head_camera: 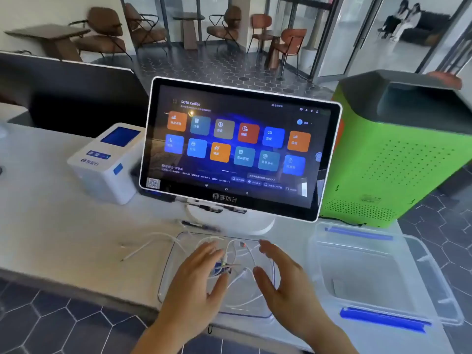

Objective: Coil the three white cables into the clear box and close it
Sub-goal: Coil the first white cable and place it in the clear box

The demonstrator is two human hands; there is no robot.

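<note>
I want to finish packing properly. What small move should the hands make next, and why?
Probably the left hand should pull in the white cable end that trails left over the clear box rim onto the counter. The lid lies apart on the right; closing now would likely pinch that cable.

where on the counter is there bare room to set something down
Bare counter lies left of the clear box, in front of the white printer, apart from cable ends trailing there. It is crowded in the middle under the screen, where both hands work, and on the right, taken by the lid.
</note>
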